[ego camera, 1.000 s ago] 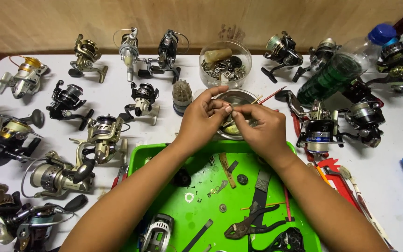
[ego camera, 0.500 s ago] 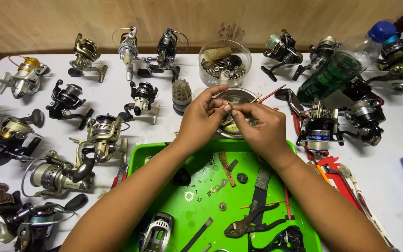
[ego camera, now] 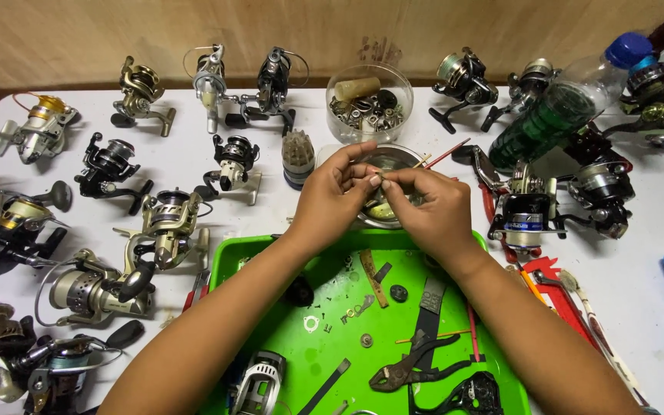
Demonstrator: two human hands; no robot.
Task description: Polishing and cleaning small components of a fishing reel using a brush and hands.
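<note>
My left hand [ego camera: 332, 201] and my right hand [ego camera: 428, 207] meet fingertip to fingertip above a small metal bowl [ego camera: 390, 163]. Both pinch a tiny metal part [ego camera: 375, 179] between thumb and fingers; it is too small to identify. Below my wrists lies a green tray [ego camera: 228, 257] holding small washers, a screw, flat metal strips, black pliers [ego camera: 409, 367] and a partly dismantled reel body [ego camera: 257, 382].
Many fishing reels [ego camera: 167, 223] cover the white table on both sides. At the back stand a clear bowl of metal parts [ego camera: 369, 96] and a small brush-like pot [ego camera: 298, 156]. A green plastic bottle [ego camera: 559, 107] lies at the right, red-handled tools [ego camera: 551, 280] beside the tray.
My hands have stayed over the metal bowl, with only small finger movements on the tiny part. Nothing else on the table has moved.
</note>
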